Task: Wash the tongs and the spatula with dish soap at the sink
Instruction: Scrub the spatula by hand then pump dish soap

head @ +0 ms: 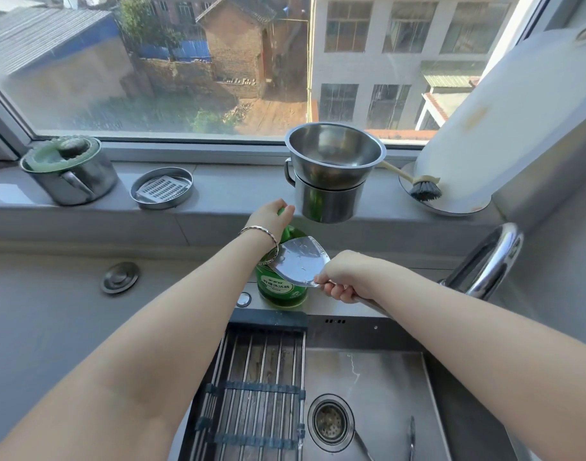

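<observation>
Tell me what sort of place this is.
Most likely a home kitchen: a steel sink with a chrome faucet, a green dish soap bottle behind it, and steel pots on the windowsill.

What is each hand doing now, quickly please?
Left hand: fingers curled over the soap bottle top.
Right hand: grips the spatula handle.

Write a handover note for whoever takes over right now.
Left hand grips the top of the soap bottle.
Right hand holds the spatula by its handle, blade in front of the bottle.
Tongs lie in the sink, untouched.
Done: spatula blade looks wet; no suds visible.
Left: soap, scrub and rinse both tools.
</observation>
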